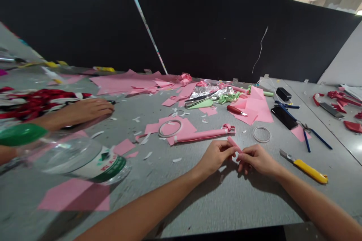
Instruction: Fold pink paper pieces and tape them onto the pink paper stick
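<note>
Between my two hands is a small strip of pink paper [234, 144], held just above the grey table near its front. My left hand [216, 155] pinches it from the left, and the fingers of my right hand [256, 158] close on its lower right end. Just beyond my hands lies a long rolled pink paper piece [202, 134] with a folded knot at its right end. A roll of clear tape [261, 134] rests behind my right hand. To the right of that hand sits a yellow utility knife [310, 170] with its blade out.
At left, another person's hand [92, 110] rests by red and white ribbons [42, 101], near a clear bottle [85, 160] with a green cap. Blue-handled pliers [307, 135], a black phone [283, 117] and a red-handled knife [236, 110] lie farther back. Pink sheets [124, 83] line the black wall.
</note>
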The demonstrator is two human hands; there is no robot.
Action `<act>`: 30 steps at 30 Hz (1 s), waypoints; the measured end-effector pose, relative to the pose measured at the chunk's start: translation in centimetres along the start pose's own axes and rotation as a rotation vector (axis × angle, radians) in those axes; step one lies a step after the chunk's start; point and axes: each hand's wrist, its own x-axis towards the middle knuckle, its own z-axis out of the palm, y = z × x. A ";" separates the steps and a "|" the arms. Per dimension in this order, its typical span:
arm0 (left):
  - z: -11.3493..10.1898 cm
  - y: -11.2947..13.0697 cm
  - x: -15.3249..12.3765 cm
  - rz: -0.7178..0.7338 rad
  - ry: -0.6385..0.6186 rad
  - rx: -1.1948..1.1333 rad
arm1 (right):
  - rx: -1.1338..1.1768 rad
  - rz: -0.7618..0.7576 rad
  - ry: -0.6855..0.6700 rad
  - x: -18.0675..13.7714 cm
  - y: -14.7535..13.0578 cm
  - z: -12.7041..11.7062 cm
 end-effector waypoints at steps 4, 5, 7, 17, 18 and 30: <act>-0.2 0.5 -0.4 0.071 -0.008 0.166 | -0.066 -0.054 0.074 0.0 -0.7 0.0; -0.2 0.7 -0.6 0.106 -0.045 0.219 | -0.083 -0.090 0.123 -0.1 -0.8 -0.1; 0.0 0.9 -0.9 0.160 -0.142 0.321 | -0.095 -0.159 0.213 -0.1 -1.0 -0.4; 1.0 1.0 -1.4 0.054 -0.289 0.389 | 0.150 -0.192 0.363 0.0 -0.8 -0.5; 0.9 1.1 -1.4 0.056 -0.284 0.397 | 0.168 -0.197 0.367 0.0 -0.9 -0.5; 0.3 0.7 -0.9 0.096 -0.240 0.432 | 0.220 -0.280 0.453 0.2 -0.5 -1.4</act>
